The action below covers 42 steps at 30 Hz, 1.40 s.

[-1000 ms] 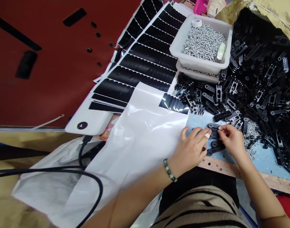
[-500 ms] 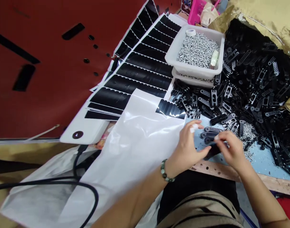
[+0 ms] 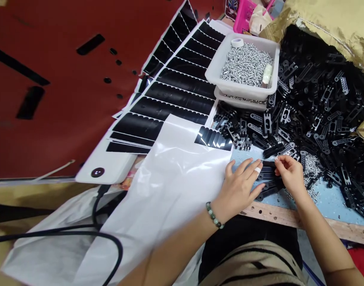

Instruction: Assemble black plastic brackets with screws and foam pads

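Several long black plastic parts (image 3: 267,175) lie side by side on the blue tabletop (image 3: 338,204), close to its wooden front edge. My left hand (image 3: 239,184) rests flat at their left ends, fingers stretched and apart, white tape around one finger. Along the farthest part lies a smooth black strip (image 3: 268,163), its left end at my left fingertips. At the strip's right end, my right hand (image 3: 290,174) is closed in a pinch and appears to grip it; the fingers partly hide the contact. A white backing sheet (image 3: 182,174) bearing black stickers (image 3: 214,138) lies left of my left hand.
A white plastic tub (image 3: 213,75) full of silver screws (image 3: 244,65) stands behind, stacked on another tub. Black plastic pieces (image 3: 318,103) are heaped at right, with loose screws (image 3: 311,174) before them. More black sticker sheets (image 3: 182,83) lie left. A black cable (image 3: 119,246) loops at lower left.
My left hand has flattened and stretched its fingers over the parts. My right hand has moved slightly up and right. A smooth black strip now covers the farthest part's patterned face.
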Available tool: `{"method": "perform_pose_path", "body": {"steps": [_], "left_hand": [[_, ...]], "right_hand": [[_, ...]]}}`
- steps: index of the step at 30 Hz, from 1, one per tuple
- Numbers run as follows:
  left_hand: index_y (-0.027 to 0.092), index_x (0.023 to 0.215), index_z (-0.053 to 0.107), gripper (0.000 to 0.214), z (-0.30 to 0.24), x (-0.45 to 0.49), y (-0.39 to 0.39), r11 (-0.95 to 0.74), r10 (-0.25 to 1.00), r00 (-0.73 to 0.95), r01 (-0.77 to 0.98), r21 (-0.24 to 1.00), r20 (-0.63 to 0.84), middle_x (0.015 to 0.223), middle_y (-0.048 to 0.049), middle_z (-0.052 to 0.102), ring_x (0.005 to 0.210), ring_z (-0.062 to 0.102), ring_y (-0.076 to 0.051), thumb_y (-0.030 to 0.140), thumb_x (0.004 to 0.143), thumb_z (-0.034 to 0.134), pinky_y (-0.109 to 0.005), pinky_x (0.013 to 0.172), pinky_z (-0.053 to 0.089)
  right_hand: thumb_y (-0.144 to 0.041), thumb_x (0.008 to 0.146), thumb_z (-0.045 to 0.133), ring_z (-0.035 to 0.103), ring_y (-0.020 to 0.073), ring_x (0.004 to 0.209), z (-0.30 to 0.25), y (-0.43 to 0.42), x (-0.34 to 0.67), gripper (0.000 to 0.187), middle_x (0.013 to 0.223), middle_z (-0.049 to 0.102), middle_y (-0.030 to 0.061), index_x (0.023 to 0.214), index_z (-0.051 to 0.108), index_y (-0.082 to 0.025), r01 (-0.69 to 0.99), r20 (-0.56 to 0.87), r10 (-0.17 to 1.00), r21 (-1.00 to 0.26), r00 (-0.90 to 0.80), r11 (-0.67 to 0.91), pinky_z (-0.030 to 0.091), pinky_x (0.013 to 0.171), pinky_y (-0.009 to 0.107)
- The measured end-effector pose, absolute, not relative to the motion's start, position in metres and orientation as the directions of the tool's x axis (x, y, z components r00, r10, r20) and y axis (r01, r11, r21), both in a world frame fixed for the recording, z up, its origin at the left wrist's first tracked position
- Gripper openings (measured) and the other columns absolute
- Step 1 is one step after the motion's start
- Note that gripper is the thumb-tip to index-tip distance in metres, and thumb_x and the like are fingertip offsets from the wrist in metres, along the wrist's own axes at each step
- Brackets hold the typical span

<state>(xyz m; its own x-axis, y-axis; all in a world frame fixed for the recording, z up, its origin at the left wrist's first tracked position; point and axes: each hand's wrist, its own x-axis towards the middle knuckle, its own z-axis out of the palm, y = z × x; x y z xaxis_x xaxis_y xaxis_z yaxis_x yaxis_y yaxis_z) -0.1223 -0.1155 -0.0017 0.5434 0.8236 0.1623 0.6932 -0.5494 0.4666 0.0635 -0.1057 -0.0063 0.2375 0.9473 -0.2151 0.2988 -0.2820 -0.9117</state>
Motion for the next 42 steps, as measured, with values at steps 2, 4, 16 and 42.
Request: {"method": "perform_pose_path", "body": {"steps": [2, 4, 16, 42], "left_hand": [[0.019, 0.128, 0.054, 0.039, -0.001, -0.123, -0.115, -0.549, 0.823, 0.546, 0.691, 0.470, 0.159, 0.133, -0.0118, 0.056, 0.124, 0.047, -0.030, 0.035, 0.093, 0.046, -0.057, 0.105, 0.024], [0.019, 0.128, 0.054, 0.038, -0.001, -0.123, -0.115, -0.548, 0.823, 0.547, 0.688, 0.476, 0.157, 0.134, -0.0117, 0.056, 0.124, 0.047, -0.030, 0.034, 0.094, 0.046, -0.058, 0.105, 0.023], [0.018, 0.128, 0.053, 0.040, 0.002, -0.117, -0.113, -0.539, 0.829, 0.539, 0.695, 0.475, 0.151, 0.131, -0.0110, 0.058, 0.119, 0.050, -0.030, 0.035, 0.092, 0.048, -0.057, 0.104, 0.023], [0.009, 0.138, 0.037, 0.079, -0.004, -0.106, -0.111, -0.609, 0.764, 0.631, 0.638, 0.471, 0.134, 0.144, -0.0206, 0.040, 0.135, 0.032, -0.033, 0.053, 0.078, 0.062, -0.056, 0.110, 0.019]], "right_hand": [[-0.046, 0.079, 0.060, 0.057, 0.0134, 0.050, -0.007, -0.106, 0.064, 0.028, 0.058, 0.059, -0.0022, 0.080, 0.062, -0.018, 0.301, -0.215, 0.947, -0.910, 0.240, -0.283, 0.048, 0.052, 0.026], [-0.047, 0.079, 0.059, 0.058, 0.0138, 0.050, -0.008, -0.106, 0.065, 0.029, 0.059, 0.059, -0.0018, 0.081, 0.062, -0.018, 0.294, -0.215, 0.945, -0.912, 0.248, -0.285, 0.048, 0.052, 0.026], [-0.047, 0.080, 0.057, 0.059, 0.0151, 0.051, -0.007, -0.105, 0.063, 0.029, 0.059, 0.061, -0.0006, 0.082, 0.062, -0.019, 0.401, -0.197, 0.952, -0.872, 0.235, -0.279, 0.051, 0.053, 0.028], [-0.033, 0.088, 0.052, 0.058, 0.0173, 0.069, 0.098, -0.154, 0.065, 0.012, 0.078, 0.061, 0.0013, 0.090, 0.063, -0.029, 0.622, 0.186, 0.950, -0.720, -0.252, 0.306, 0.051, 0.062, 0.032]]}}
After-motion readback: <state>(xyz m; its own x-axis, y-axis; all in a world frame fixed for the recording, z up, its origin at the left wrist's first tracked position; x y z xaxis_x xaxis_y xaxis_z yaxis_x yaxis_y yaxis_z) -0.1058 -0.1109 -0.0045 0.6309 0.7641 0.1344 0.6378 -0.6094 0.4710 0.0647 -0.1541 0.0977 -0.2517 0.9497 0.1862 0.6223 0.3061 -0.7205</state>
